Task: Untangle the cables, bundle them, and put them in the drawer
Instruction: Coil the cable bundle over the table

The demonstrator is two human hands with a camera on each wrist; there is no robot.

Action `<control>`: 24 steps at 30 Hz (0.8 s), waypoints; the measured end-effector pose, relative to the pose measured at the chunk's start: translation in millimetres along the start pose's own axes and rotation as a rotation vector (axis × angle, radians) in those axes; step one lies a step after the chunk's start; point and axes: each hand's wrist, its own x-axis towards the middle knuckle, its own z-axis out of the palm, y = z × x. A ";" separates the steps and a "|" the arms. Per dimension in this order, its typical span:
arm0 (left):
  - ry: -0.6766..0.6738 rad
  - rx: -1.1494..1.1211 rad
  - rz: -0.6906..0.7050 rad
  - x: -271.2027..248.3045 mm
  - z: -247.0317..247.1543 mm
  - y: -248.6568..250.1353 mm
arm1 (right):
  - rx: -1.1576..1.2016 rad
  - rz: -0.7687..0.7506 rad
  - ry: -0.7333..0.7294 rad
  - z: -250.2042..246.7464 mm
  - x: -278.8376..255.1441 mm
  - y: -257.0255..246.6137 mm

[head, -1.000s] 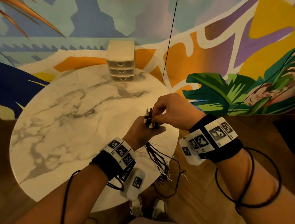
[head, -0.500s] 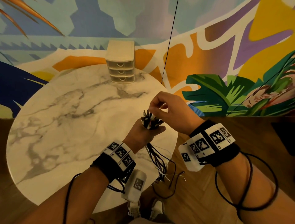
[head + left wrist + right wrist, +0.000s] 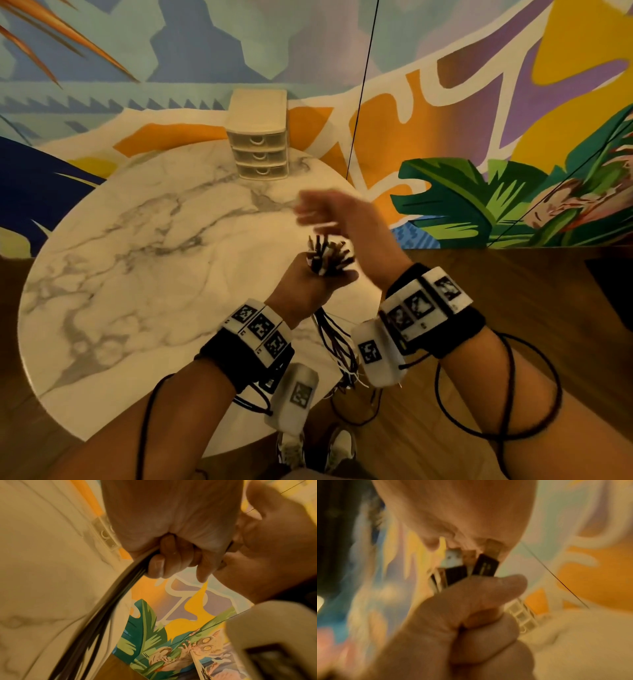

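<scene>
Here the cables (image 3: 329,260) form one tight bunch, black and white, their plug ends fanned upward above the left hand (image 3: 305,287), which is fisted around them just below the plugs. In the right wrist view four or so plugs show, silver-tipped and dark-bodied; the full count cannot be told. Below the fist the loose lengths hang down past the table (image 3: 137,274) edge toward the floor (image 3: 513,291), thin strands splaying at the bottom. The right hand (image 3: 346,219) hovers just above and behind the plugs, blurred, fingers spread loosely, holding nothing.

One drawer unit (image 3: 258,137) stands at the far edge of the table, cream plastic, with three drawers stacked, all pushed in, well apart from the hands. The table is one round top of white marble with grey veins. Behind it runs a painted mural (image 3: 479,102) of orange, purple, blue and green leaves; the floor is brown wood.
</scene>
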 end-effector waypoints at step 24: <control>0.318 -0.557 0.097 28.2 10.3 52.5 | -0.517 -0.181 0.489 30.0 -42.5 98.8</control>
